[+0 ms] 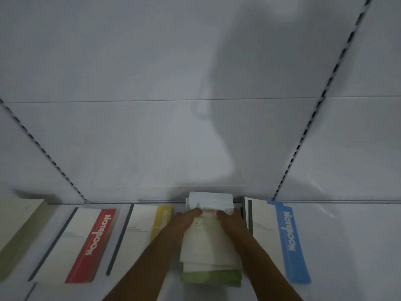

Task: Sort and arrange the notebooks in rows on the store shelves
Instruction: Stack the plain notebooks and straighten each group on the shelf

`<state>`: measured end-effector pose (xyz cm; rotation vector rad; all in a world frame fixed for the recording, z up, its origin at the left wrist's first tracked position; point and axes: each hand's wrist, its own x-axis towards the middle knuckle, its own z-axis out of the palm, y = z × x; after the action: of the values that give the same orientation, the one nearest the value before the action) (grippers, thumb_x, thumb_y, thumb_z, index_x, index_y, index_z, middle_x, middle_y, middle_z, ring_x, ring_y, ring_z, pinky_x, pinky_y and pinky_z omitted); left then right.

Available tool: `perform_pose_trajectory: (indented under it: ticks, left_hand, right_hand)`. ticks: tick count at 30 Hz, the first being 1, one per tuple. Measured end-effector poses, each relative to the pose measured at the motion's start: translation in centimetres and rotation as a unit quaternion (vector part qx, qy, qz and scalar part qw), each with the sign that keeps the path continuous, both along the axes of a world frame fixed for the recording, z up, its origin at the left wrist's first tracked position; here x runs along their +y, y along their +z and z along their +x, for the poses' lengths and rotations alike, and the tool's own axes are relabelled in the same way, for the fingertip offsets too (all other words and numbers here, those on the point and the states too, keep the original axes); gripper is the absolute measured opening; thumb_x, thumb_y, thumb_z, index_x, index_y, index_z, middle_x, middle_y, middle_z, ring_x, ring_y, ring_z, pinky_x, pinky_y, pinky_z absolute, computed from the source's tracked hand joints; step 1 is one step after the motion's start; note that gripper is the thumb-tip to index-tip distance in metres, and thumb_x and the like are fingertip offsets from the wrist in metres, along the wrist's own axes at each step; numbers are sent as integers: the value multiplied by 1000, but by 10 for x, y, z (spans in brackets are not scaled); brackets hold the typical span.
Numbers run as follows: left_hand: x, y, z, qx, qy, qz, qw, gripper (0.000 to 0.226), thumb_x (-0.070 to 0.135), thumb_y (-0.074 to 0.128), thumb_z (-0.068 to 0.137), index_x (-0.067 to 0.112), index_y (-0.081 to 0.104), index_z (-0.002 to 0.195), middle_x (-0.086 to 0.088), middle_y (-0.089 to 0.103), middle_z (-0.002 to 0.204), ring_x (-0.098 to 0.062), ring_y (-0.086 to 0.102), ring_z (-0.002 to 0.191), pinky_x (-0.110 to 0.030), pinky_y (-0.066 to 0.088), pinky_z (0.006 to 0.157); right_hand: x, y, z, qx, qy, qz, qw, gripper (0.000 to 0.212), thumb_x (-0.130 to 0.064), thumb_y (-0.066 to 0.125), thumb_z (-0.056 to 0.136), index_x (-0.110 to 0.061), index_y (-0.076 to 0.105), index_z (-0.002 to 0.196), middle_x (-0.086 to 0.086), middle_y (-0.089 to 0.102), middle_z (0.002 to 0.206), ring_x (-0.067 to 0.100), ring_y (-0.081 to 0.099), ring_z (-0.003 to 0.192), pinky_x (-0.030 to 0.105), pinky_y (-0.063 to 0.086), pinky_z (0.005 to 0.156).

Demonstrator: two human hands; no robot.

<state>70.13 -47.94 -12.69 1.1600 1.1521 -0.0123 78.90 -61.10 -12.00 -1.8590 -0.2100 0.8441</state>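
Green-and-white notebook stack (pixel 206 244) lying mid-shelf under both palms.
With left grip (pixel 184 222) and right grip (pixel 233 224) flat on the top cover, fingers extended, clasping nothing; between yellow-band notebooks (pixel 161 220) and blue-band notebooks (pixel 288 242), red-band notebooks (pixel 93 244) further left; on a white shelf (pixel 351 246), before a white back panel (pixel 130 137) with a slotted upright (pixel 325 94).

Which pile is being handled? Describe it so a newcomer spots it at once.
A row of notebooks lies flat on the white shelf. The pile sits between the yellow-banded notebook and the blue-banded notebook, under the left hand and right hand. Unlike its neighbours, it has picture covers with green edges, no coloured band.
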Motion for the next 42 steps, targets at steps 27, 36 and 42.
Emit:
perform_pose_trajectory:
  ticks: [27,36,42]
  left_hand:
    - [9,1,-86,-275,-229,202,912,109,6,88,60,21,20,145,-7,51,134,-24,57,119,-46,55,89]
    - [8,-7,-79,-307,-221,171,910,101,-13,79,64,15,23,143,-9,53,130,-21,54,119,-28,54,85]
    - [6,12,-70,-346,-235,229,879,124,2,88,59,20,5,149,1,35,147,-10,39,134,-30,45,103]
  right_hand:
    - [-44,9,-40,-102,97,218,966,88,-30,94,45,-9,54,120,2,69,114,17,65,106,37,56,88]
    - [-46,7,-49,-94,87,188,974,56,12,78,64,-12,60,111,2,72,103,16,67,99,25,56,75]
    - [-48,8,-48,-89,78,204,972,55,-7,81,60,-17,59,110,2,71,104,20,65,102,27,56,77]
